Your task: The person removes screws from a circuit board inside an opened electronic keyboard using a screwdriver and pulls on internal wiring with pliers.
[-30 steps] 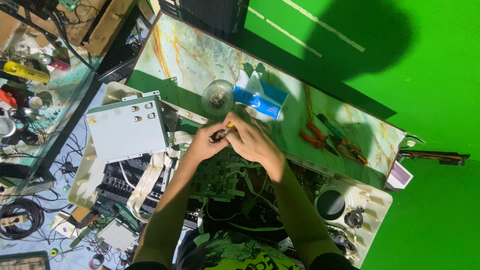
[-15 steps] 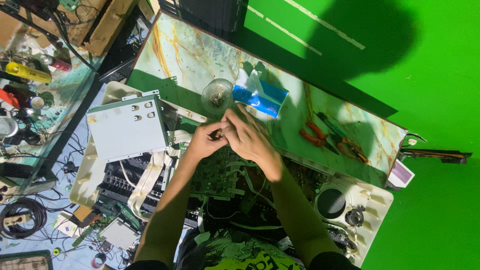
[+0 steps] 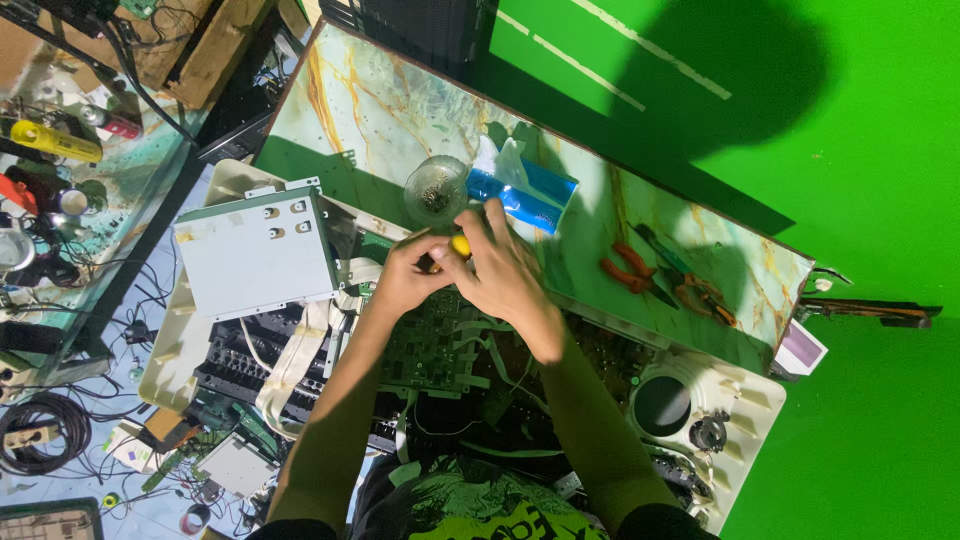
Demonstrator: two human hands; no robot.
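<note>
My left hand (image 3: 408,278) and my right hand (image 3: 503,268) meet over the green circuit board (image 3: 432,345) of an opened cream-cased device (image 3: 745,400). Between them is a small yellow-handled screwdriver (image 3: 460,245). My right hand's fingers wrap over its handle, and my left hand's fingertips pinch it from the left. The tool's tip is hidden by my fingers. A small glass bowl (image 3: 436,190) holding tiny metal parts stands just beyond my hands on the marble-patterned table (image 3: 350,100).
A grey metal cover (image 3: 255,250) lies at the left on the device. A blue tissue pack (image 3: 525,195) sits by the bowl. Red and orange pliers (image 3: 660,280) lie at the right. Cables and clutter fill a glass shelf (image 3: 50,190) at far left.
Both hands have shifted slightly up toward the glass bowl, and the yellow handle now shows more plainly between the fingers.
</note>
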